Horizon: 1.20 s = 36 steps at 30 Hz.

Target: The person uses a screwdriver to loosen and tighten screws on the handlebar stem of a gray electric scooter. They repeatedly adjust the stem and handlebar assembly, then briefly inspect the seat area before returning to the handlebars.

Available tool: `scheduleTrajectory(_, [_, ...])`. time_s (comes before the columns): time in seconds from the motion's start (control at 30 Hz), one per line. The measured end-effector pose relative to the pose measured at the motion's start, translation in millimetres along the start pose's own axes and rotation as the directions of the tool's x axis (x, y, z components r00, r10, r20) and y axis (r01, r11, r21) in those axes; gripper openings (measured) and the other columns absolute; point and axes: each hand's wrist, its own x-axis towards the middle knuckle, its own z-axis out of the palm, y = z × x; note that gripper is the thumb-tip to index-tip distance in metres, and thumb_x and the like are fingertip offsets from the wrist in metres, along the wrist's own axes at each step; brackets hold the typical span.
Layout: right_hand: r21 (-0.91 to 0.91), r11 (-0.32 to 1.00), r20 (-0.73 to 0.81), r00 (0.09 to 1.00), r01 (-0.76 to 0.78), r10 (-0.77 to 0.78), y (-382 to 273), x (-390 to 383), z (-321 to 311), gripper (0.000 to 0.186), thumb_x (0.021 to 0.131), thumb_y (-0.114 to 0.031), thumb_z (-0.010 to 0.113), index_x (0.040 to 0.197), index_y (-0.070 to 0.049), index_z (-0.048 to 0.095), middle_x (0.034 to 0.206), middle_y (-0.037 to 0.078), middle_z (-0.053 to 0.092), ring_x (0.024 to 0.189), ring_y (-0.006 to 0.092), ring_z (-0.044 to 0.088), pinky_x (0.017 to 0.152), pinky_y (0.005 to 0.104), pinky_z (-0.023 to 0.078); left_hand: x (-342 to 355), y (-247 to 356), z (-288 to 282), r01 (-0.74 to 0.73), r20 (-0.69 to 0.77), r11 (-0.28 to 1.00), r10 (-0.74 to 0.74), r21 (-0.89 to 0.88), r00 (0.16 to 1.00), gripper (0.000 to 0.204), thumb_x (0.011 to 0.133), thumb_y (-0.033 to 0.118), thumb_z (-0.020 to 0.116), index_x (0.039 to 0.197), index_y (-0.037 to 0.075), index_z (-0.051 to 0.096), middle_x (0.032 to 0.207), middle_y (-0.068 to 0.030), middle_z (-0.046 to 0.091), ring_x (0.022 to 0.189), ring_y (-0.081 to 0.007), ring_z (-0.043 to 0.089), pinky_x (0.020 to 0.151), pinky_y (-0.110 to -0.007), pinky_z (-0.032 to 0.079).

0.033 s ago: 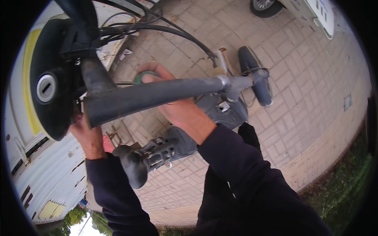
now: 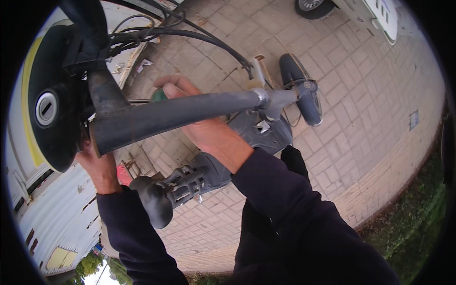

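A dark scooter steering tube slants across the middle of the view. At its left end sits a black head housing with a silver key lock. My right hand reaches behind the tube and closes round the green handle of a screwdriver. The screwdriver's thin metal shaft points left toward the tube's joint; its tip is hidden. My left hand is beneath the tube's left end, against the housing's lower edge. Its fingertips are hidden, so its grip does not show.
Black cables loop above the tube. At right is the scooter's small wheel; its grey deck and a rounded dark part lie below. A white vehicle's wheel stands far off on the brick paving.
The scooter and both hands sit slightly farther left in the view. The right hand stays closed round the screwdriver handle, and the left stays beneath the tube.
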Motion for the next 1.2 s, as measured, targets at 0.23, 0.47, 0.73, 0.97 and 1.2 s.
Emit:
scheduleTrajectory(0.23, [0.012, 0.993, -0.03, 0.993, -0.116, 0.117, -9.9, 1.8, 0.1, 0.049, 0.103, -0.052, 0.054, 0.128, -0.01, 0.055, 0.1, 0.001, 0.06, 0.088, 0.0107, 0.059, 0.076, 0.0285, 0.049, 3.6, -23.1, -18.5, -0.173, 0.062, 0.958, 0.163, 0.23, 0.985, 0.033, 0.096, 0.003, 0.064, 0.126, -0.007, 0.061, 0.127, -0.0126, 0.064, 0.115, -0.019, 0.059, 0.101, -0.033, 0.045])
scheduleTrajectory(0.47, [0.184, 0.983, -0.031, 0.999, -0.022, 0.029, 7.6, 10.1, -0.7, 0.044, 0.103, -0.047, 0.056, 0.13, -0.011, 0.054, 0.107, 0.003, 0.06, 0.099, 0.0144, 0.061, 0.09, 0.0298, 0.05, -3.2, -52.9, -11.6, 0.063, 0.026, 0.997, -0.063, -0.032, 0.998, 0.036, 0.101, 0.012, 0.063, 0.133, -0.005, 0.061, 0.122, -0.012, 0.067, 0.109, -0.0176, 0.063, 0.098, -0.034, 0.049])
scheduleTrajectory(0.73, [0.29, 0.875, 0.061, 0.92, -0.387, 0.386, -10.4, -3.5, 6.9, 0.047, 0.104, -0.057, 0.048, 0.116, -0.013, 0.059, 0.07, -0.005, 0.055, 0.044, 0.0028, 0.035, 0.04, 0.0209, 0.027, -4.9, -25.2, 0.8, 0.028, 0.071, 0.99, -0.038, 0.138, 0.997, 0.032, 0.1, 0.007, 0.064, 0.13, -0.004, 0.063, 0.124, -0.0127, 0.067, 0.111, -0.019, 0.062, 0.097, -0.036, 0.049])
scheduleTrajectory(0.97, [0.221, 0.898, 0.085, 0.925, -0.381, 0.371, -7.1, 10.0, 0.0, 0.041, 0.103, -0.052, 0.051, 0.106, -0.013, 0.062, 0.074, -0.003, 0.057, 0.052, 0.0063, 0.045, 0.046, 0.0224, 0.034, -4.7, -31.5, -1.7, 0.089, 0.019, 0.982, -0.093, 0.168, 0.995, 0.032, 0.1, 0.011, 0.065, 0.128, -0.006, 0.063, 0.117, -0.0108, 0.068, 0.097, -0.0152, 0.063, 0.086, -0.032, 0.052])
scheduleTrajectory(1.2, [0.021, 0.997, 0.055, 0.996, -0.078, 0.076, -3.8, 14.1, -1.6, 0.033, 0.102, -0.041, 0.062, 0.118, -0.013, 0.057, 0.094, -0.004, 0.055, 0.087, 0.0048, 0.051, 0.073, 0.0202, 0.043, -6.9, -47.3, -6.3, 0.016, -0.02, 0.99, -0.013, 0.141, 1.0, 0.036, 0.103, 0.014, 0.063, 0.133, -0.006, 0.06, 0.111, -0.0099, 0.067, 0.089, -0.0131, 0.059, 0.079, -0.032, 0.053])
